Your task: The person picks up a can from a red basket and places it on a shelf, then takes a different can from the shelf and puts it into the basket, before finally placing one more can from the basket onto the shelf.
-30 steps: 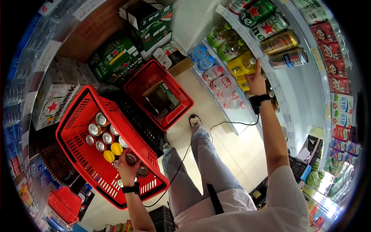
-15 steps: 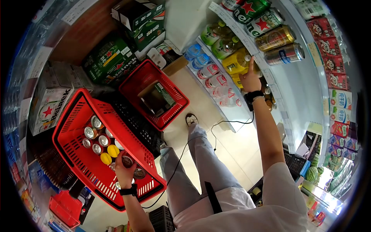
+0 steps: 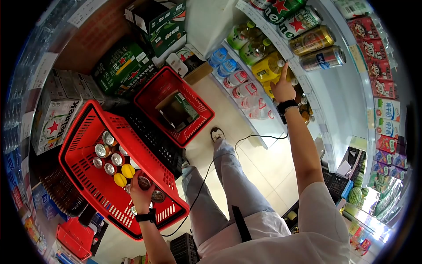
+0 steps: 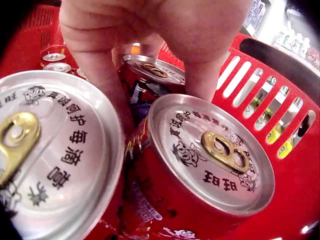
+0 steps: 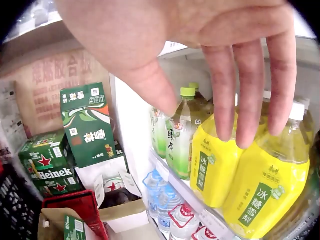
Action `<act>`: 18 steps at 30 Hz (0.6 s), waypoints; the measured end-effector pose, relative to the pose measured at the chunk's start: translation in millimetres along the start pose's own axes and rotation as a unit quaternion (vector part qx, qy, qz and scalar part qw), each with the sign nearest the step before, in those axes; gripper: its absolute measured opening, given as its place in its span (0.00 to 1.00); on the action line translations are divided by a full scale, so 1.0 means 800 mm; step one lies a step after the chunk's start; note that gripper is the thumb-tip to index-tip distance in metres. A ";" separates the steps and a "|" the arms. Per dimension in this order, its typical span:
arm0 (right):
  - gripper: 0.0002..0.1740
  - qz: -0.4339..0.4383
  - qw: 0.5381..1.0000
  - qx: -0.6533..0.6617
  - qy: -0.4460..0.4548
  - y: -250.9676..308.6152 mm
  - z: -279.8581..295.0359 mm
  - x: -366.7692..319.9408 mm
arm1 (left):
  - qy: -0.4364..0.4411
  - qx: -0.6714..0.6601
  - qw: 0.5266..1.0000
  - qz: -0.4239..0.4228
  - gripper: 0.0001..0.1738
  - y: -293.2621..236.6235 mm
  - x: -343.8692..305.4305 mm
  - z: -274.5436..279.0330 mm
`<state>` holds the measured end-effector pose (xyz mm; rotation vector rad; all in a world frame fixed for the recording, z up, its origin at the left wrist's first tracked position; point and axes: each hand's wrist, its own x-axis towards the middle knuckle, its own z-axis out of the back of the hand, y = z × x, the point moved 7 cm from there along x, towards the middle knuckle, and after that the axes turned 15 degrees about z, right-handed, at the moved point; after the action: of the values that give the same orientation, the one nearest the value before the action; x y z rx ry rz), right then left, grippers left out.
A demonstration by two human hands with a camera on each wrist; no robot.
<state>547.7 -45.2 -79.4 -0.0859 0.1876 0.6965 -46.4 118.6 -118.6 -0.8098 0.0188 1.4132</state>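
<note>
Inside the tilted red shopping basket (image 3: 90, 116), my left hand (image 3: 141, 200) grips a red drink can (image 4: 155, 72), thumb and fingers down on its two sides. Two more red cans (image 4: 165, 185) with gold pull tabs stand nearest the left wrist camera. Further in are several silver-topped cans (image 3: 102, 151) and two yellow lids (image 3: 128, 170). My right hand (image 3: 283, 91) reaches to the shelf with fingers extended, close to the yellow drink bottles (image 5: 270, 182). In the right wrist view its straight fingers hang in front of these bottles, curled around nothing.
Green-capped bottles (image 5: 182, 135) stand beside the yellow ones, water bottles (image 3: 226, 68) below. Beer cans (image 3: 313, 42) line the shelf above. A second red basket (image 3: 200, 127) holds an open carton. Beer cartons (image 3: 121, 66) are stacked behind. A cable (image 3: 263, 136) hangs from the right wrist.
The head view has shifted slightly, so the scene sits a little further left. Both hands keep nearly the same places, the left on the can and the right by the yellow bottles.
</note>
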 end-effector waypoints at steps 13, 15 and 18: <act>0.60 0.027 0.998 -0.055 -0.025 -0.019 -0.002 -0.018 | 0.019 -0.009 1.000 0.014 0.37 0.000 -0.001 -0.002; 0.60 0.033 0.998 -0.043 -0.029 -0.020 -0.007 -0.017 | 0.017 -0.006 1.000 0.014 0.37 -0.001 -0.002 -0.001; 0.61 0.039 0.998 0.001 -0.040 -0.015 -0.006 -0.016 | 0.014 -0.005 1.000 0.010 0.36 -0.001 -0.002 -0.001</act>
<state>545.5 -63.1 -81.4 -0.0482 0.1155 0.7762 -45.8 117.0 -118.6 -0.8400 0.0405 1.4214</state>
